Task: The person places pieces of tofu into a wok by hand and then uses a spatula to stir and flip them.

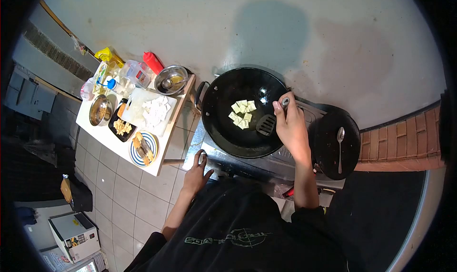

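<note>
My right hand [291, 127] is closed around the handle of a slotted spatula [265, 125]. The spatula's head rests inside a black wok [223, 138], just right of several pale cubes [243, 114] that look like tofu. Below and left of the wok, my left hand [195, 174] lies at the metal stove's edge [209, 153], fingers spread and holding nothing. The wok's loop handle [200, 95] points left, towards the side table.
On the left, a white table [164, 148] bears a cutting board [168, 122] with white pieces, steel bowls, a black tray [124, 135], a striped plate [133, 154] and bottles. Right of the wok, a spoon [340, 146] lies on a dark round surface [324, 148]. A wall stands behind.
</note>
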Demonstrator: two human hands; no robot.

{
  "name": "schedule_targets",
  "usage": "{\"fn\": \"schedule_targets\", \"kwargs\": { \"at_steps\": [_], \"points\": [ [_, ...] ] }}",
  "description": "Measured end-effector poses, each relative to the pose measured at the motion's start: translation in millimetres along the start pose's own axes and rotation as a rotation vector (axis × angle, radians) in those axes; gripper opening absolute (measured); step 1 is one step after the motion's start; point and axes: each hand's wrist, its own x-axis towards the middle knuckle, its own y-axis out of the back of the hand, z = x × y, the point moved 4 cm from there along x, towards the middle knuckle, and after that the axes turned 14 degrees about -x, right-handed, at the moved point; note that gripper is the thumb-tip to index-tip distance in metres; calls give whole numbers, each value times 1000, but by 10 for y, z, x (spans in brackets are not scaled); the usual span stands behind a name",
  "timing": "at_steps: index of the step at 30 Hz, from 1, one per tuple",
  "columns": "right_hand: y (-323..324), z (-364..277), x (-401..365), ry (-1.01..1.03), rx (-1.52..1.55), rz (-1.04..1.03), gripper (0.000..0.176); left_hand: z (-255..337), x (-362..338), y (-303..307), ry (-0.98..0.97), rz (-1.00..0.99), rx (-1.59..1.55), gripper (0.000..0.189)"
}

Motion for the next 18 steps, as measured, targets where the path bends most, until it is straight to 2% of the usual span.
{"fn": "schedule_targets", "kwargs": {
  "at_steps": [2, 5, 12, 14, 18],
  "points": [
    [-7, -5, -5, -31, -93, -47, 17, -3, 3, 3, 8, -5, 3, 67],
    [-89, 75, 23, -22, -5, -89, 18, -14, 8, 0, 4, -5, 11, 67],
    [-41, 34, 14, -38, 54, -22, 20, -32, 9, -16, -10, 9, 19, 66],
    [-40, 24, 19, -4, -76, -46, 18, -23, 7, -6, -3, 8, 7, 66],
    [-84, 63, 15, -19, -26, -92, 17, -2, 11, 11, -1, 10, 1, 66]
  ]
}}
